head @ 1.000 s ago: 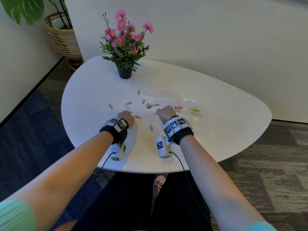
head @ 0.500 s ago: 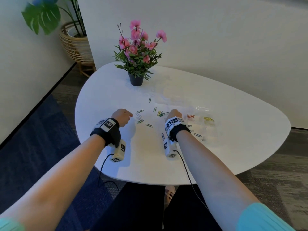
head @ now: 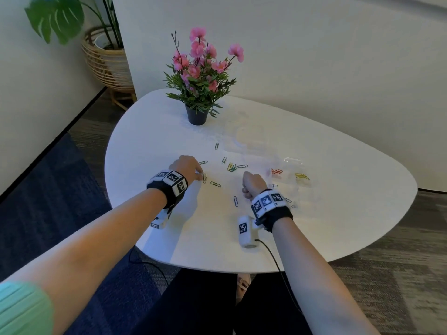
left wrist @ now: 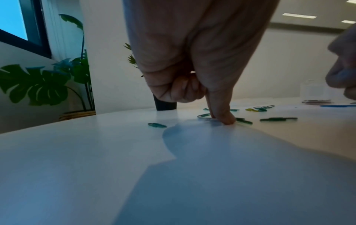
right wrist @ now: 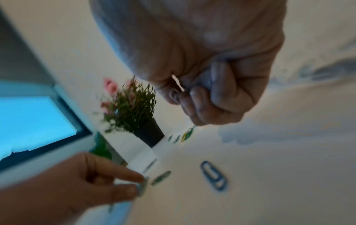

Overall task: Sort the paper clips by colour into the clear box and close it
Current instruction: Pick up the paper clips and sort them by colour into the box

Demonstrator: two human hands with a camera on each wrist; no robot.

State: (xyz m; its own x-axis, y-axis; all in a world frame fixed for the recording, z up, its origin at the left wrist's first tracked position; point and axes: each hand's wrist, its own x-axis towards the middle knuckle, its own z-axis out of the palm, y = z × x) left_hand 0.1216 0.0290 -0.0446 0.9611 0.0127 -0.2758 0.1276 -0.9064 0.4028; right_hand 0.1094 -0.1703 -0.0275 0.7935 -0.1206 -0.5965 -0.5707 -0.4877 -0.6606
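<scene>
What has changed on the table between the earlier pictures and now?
The right hand pulled back from the mixed clips toward the person and is now a closed fist near the blue clip; whether it holds anything is unclear. The left hand stayed low, fingertips now on a clip. The red clips, yellow clips and flower pot stayed.

Head view is bright and pretty sharp, with soft daylight, a glare patch on the white worktop [head: 254, 141] and the wide lens bending the edges. Left wrist view is dim and bluish, lit from the window [left wrist: 13, 18], with a big shadow [left wrist: 192, 167] spread over the worktop. Right wrist view is badly motion-blurred, and the window [right wrist: 34, 120] is blown out cyan.
</scene>
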